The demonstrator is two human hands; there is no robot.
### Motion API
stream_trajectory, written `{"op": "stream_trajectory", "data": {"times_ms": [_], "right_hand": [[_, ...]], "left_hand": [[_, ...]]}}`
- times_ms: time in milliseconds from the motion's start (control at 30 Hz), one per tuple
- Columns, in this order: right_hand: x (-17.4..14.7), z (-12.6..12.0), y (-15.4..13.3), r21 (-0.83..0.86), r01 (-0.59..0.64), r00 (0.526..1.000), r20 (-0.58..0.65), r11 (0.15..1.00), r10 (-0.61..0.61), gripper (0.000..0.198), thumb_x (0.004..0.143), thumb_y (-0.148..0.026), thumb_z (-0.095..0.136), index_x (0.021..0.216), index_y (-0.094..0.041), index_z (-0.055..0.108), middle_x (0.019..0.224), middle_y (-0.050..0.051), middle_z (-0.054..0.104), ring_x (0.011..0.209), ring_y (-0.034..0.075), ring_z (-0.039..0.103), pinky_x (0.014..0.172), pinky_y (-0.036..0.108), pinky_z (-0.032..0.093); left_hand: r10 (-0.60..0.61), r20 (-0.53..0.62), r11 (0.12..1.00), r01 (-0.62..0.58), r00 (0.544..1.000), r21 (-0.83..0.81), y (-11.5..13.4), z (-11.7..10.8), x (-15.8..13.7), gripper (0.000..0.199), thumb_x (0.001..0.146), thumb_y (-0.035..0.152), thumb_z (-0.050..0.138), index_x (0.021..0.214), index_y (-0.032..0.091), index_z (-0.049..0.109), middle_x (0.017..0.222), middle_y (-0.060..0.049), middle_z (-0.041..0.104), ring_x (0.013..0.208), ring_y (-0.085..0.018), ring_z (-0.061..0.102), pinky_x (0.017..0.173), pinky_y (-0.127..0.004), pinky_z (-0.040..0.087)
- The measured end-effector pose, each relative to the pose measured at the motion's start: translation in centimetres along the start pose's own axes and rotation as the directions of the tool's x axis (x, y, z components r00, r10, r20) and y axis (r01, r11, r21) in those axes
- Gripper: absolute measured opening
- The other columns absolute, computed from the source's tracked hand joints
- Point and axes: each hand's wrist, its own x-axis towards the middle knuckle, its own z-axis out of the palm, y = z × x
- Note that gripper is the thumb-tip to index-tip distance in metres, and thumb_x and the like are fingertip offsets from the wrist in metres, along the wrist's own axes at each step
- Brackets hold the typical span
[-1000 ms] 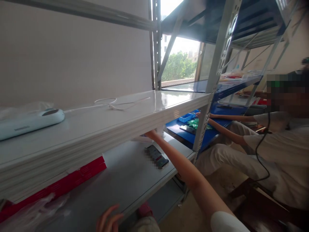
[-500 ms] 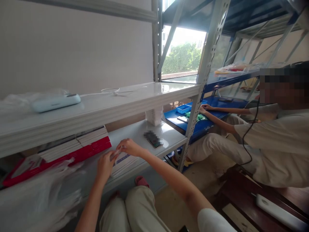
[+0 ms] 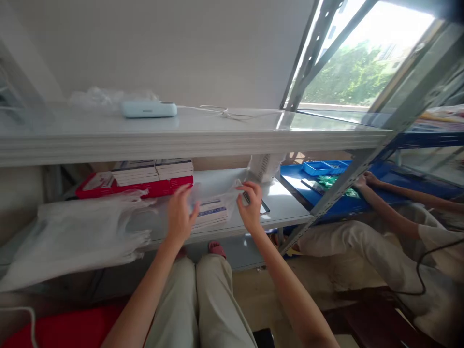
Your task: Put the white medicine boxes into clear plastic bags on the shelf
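Observation:
A stack of thin white boxes or booklets with blue print (image 3: 212, 212) lies on the lower shelf between my hands. Thin clear plastic, seemingly a bag (image 3: 232, 192), rises around its upper edge. My right hand (image 3: 251, 205) pinches the bag at its right side, thumb and forefinger close together. At the left, my left hand (image 3: 181, 215) is beside the stack with thumb and forefinger apart, its fingertips near the plastic. Whether any film is caught between its other fingers is hard to see. A phone (image 3: 265, 208) lies partly hidden behind my right hand.
Flattened plastic bags (image 3: 83, 232) overhang the shelf at left. Behind them sits a red carton (image 3: 155, 187) with stacked white boxes. The upper shelf (image 3: 217, 140) holds a pale blue device (image 3: 148, 109). A co-worker's hands (image 3: 366, 181) are at a blue table beyond the post (image 3: 348, 179).
My hands, close together on the plastic before, have moved apart to either side of the stack. The view has swung left, so the co-worker shows less.

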Motion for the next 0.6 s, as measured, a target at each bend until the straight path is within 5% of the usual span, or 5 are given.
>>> {"op": "stream_trajectory", "data": {"times_ms": [33, 100, 200, 400, 600], "right_hand": [[0.1, 0.4, -1.1, -0.021, 0.146, 0.981, 0.132, 0.989, -0.142, 0.024, 0.086, -0.016, 0.043, 0.103, -0.021, 0.06, 0.113, 0.009, 0.054, 0.11, 0.022, 0.048, 0.095, 0.04, 0.038], [0.3, 1.3, -2.5, -0.033, 0.395, 0.834, 0.432, 0.918, -0.343, 0.022, 0.09, -0.019, 0.046, 0.107, -0.021, 0.058, 0.114, 0.01, 0.056, 0.11, 0.023, 0.049, 0.095, 0.04, 0.037], [-0.1, 2.7, -2.3, -0.112, 0.553, 0.641, 0.691, 0.826, -0.335, 0.021, 0.091, -0.027, 0.051, 0.11, -0.019, 0.057, 0.107, 0.011, 0.06, 0.102, 0.023, 0.055, 0.09, 0.037, 0.039], [-4.1, 2.4, 0.4, -0.233, 0.418, 0.633, 0.768, 0.878, -0.098, 0.024, 0.097, -0.025, 0.038, 0.115, -0.019, 0.053, 0.089, 0.008, 0.066, 0.076, 0.02, 0.064, 0.063, 0.027, 0.041], [-8.7, 2.4, 0.2, -0.177, 0.14, 0.629, 0.776, 0.974, 0.05, 0.046, 0.095, -0.019, 0.03, 0.139, -0.007, 0.03, 0.082, 0.012, 0.069, 0.072, 0.023, 0.065, 0.065, 0.03, 0.044]], "left_hand": [[0.113, 0.208, 0.991, -0.125, 0.972, 0.049, 0.5, 0.3, 0.2, 0.035, 0.088, 0.027, 0.05, 0.122, 0.019, 0.048, 0.127, -0.013, 0.052, 0.121, -0.024, 0.045, 0.099, -0.039, 0.035], [0.186, 0.497, 0.955, -0.274, 0.847, 0.11, 1.0, 0.7, 0.3, 0.027, 0.088, 0.023, 0.049, 0.114, 0.019, 0.055, 0.118, -0.011, 0.06, 0.112, -0.024, 0.051, 0.095, -0.04, 0.038], [0.108, 0.61, 0.915, -0.319, 0.785, 0.249, 0.5, 0.4, -0.2, 0.019, 0.089, 0.019, 0.048, 0.102, 0.017, 0.061, 0.104, -0.011, 0.064, 0.1, -0.026, 0.056, 0.083, -0.04, 0.041], [0.01, 0.583, 0.898, -0.263, 0.813, 0.352, -0.6, -0.5, -3.7, 0.021, 0.09, 0.01, 0.04, 0.094, 0.015, 0.06, 0.085, -0.007, 0.064, 0.083, -0.023, 0.059, 0.072, -0.035, 0.042], [0.113, 0.495, 0.888, -0.311, 0.862, 0.338, -0.5, 1.4, -7.4, 0.04, 0.093, 0.024, 0.044, 0.132, 0.015, 0.043, 0.084, -0.006, 0.065, 0.077, -0.02, 0.059, 0.07, -0.031, 0.043]]}}
